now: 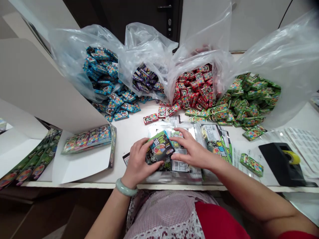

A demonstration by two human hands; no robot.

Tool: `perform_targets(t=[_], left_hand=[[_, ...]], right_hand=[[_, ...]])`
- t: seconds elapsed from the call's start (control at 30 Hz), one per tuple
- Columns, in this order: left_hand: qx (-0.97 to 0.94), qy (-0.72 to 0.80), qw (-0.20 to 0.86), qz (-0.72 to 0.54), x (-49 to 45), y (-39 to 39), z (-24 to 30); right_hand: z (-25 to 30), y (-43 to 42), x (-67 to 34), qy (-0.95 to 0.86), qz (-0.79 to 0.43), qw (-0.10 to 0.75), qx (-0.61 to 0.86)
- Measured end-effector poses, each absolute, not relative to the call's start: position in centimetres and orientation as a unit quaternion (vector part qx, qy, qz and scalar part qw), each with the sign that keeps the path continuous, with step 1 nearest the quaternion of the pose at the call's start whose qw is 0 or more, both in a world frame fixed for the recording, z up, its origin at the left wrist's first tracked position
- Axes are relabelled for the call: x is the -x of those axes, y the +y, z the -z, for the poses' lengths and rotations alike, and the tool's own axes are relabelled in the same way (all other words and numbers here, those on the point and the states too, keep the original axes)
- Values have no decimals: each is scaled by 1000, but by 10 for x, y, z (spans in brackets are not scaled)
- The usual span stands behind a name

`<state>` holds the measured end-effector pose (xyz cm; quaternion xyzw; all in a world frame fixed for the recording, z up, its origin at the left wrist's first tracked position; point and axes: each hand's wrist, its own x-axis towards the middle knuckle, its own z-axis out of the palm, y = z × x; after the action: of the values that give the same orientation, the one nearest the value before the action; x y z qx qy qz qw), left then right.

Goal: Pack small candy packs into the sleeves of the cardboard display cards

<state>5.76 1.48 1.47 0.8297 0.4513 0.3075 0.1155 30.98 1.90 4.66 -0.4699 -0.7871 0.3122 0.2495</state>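
My left hand (136, 162) is closed around a small printed packet (159, 148), green and black with a round colourful logo, held just above the table's near edge. My right hand (193, 151) lies beside it with fingers spread, fingertips resting on a stack of clear plastic sleeves (174, 166) with printed cards inside. A jade bangle (125, 189) sits on my left wrist.
Open plastic bags at the back hold blue packets (104, 76), purple packets (146, 79), red packets (195, 88) and green packets (249, 99). A black tape dispenser (282, 162) stands at right. An open display box (87, 139) with packets lies at left, beside flat cartons (27, 166).
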Motion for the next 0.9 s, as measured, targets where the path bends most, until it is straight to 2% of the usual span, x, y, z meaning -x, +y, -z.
perform_targets(t=[0.13, 0.27, 0.43, 0.73, 0.83, 0.9], left_hand=[[-810, 470, 109, -333, -69, 8, -26], [-744, 486, 252, -383, -83, -2, -37], [-621, 465, 435, -458, -100, -19, -25], [-568, 464, 505, -456, -104, -45, 0], [-579, 445, 524, -438, -98, -43, 2], [-583, 438, 533, -429, -94, -41, 2]], right_hand=[[-37, 13, -296, -699, -430, 326, 469], [-43, 14, -294, -665, -462, 379, 447], [-61, 10, -306, -769, -377, 306, 416], [-63, 0, -309, -812, -375, 196, 403], [-58, 0, -306, -820, -365, 206, 389], [-49, -4, -304, -805, -350, 269, 396]])
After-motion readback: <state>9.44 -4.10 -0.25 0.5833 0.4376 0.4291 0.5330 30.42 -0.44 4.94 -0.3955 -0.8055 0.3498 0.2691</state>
